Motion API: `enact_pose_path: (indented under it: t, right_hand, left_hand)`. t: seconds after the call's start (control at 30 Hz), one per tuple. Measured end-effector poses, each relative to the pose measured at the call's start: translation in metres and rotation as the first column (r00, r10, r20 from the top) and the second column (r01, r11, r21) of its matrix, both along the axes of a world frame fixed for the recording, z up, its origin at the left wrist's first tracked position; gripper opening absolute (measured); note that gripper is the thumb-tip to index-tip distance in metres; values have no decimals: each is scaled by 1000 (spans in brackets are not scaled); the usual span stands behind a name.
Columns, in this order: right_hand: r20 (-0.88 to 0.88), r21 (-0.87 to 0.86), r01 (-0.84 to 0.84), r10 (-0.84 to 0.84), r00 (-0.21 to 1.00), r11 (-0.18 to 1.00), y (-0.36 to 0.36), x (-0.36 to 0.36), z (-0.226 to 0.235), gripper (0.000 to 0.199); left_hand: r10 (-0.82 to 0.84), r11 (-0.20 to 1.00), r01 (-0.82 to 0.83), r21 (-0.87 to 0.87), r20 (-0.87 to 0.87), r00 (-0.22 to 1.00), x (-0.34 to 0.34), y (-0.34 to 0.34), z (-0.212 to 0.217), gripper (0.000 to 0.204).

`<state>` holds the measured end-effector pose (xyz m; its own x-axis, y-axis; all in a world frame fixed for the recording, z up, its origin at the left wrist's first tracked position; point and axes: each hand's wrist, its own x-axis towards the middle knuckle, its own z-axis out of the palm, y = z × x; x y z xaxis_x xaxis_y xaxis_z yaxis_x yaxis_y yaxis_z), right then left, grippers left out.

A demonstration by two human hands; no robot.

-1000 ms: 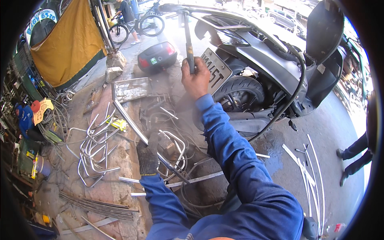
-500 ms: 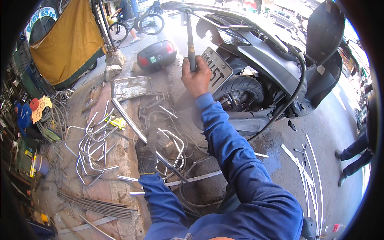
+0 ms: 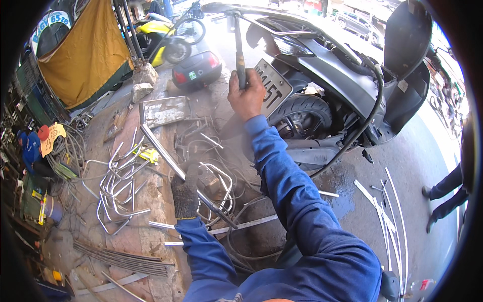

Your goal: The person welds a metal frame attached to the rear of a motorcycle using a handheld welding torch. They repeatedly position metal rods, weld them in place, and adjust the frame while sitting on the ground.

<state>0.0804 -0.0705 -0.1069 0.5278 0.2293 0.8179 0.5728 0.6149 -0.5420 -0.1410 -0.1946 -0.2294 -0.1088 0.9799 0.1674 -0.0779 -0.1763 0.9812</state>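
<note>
Hammer raised over a steel bar held on the workshop ground.

The right hand point(image 3: 246, 95) was closed around the handle of a hammer point(image 3: 238, 48) lifted high, its head near the top edge. The gloved left hand point(image 3: 185, 194) gripped a long steel bar point(image 3: 166, 153) lying slantwise among bent metal rods point(image 3: 118, 186), beside a parked scooter point(image 3: 332, 85). A sound blow probably required the bar pinned flat, the glove well clear of the strike point.
</note>
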Motion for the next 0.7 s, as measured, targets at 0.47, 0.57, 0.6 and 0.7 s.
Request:
enact_pose_path:
  t: [0.47, 0.57, 0.6, 0.7]
  right_hand:
    - [8, -270, -119, 126, 992, 955, -2, 7, 4, 34]
    - [1, -301, -119, 126, 992, 946, -8, 5, 8, 33]
    - [-13, -309, -135, 138, 990, 941, -10, 5, 10, 33]
    - [-47, -334, -179, 174, 984, 925, -16, 4, 14, 34]
  left_hand:
    - [10, 1000, -10, -24, 12, 1000, 0, -1, 4, 31]
    - [-10, 999, 10, 37, -6, 1000, 3, 0, 3, 31]
    - [-22, 1000, 22, 5, 17, 1000, 4, 0, 3, 31]
    - [-28, 999, 31, -42, 61, 998, 5, 0, 3, 31]
